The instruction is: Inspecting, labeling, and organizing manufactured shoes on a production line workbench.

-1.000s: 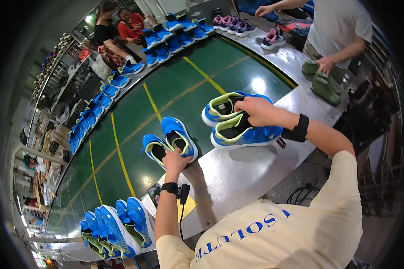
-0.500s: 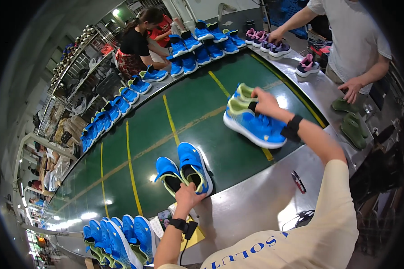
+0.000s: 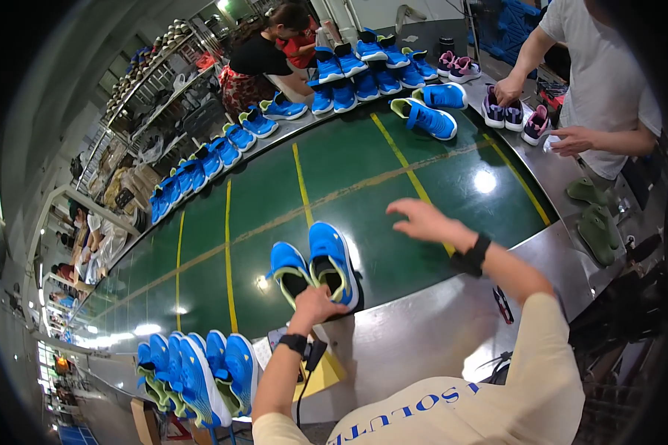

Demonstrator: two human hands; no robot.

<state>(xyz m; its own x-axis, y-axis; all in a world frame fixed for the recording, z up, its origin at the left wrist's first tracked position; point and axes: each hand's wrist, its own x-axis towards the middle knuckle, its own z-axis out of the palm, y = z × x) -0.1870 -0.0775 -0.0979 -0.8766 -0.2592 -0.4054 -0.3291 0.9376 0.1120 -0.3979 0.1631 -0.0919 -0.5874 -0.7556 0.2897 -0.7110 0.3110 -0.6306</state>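
At the near edge of the green belt [image 3: 378,259], a pair of blue sneakers [image 3: 332,248] with white soles and pale green lining stands with toes pointing away. My left hand [image 3: 319,304] is closed on the heel ends of this pair. My right hand [image 3: 423,220] hangs over the belt with fingers apart and nothing in it. Beyond it, toward the belt's far edge, lies another blue pair [image 3: 430,119], apart from my hand. Both of my wrists wear black bands.
Many blue sneakers [image 3: 349,85] line the far ledge; more [image 3: 200,371] stand at near left. A co-worker [image 3: 601,89] at right touches dark-and-pink shoes [image 3: 512,115]. Green shoe lasts [image 3: 597,233], red-handled snips [image 3: 503,304] and yellow paper [image 3: 323,374] lie on the metal table.
My right hand has let go of a blue pair, which now lies farther off on the belt. My left hand stays on the near pair. The co-worker's hand has shifted along the dark-and-pink shoes.
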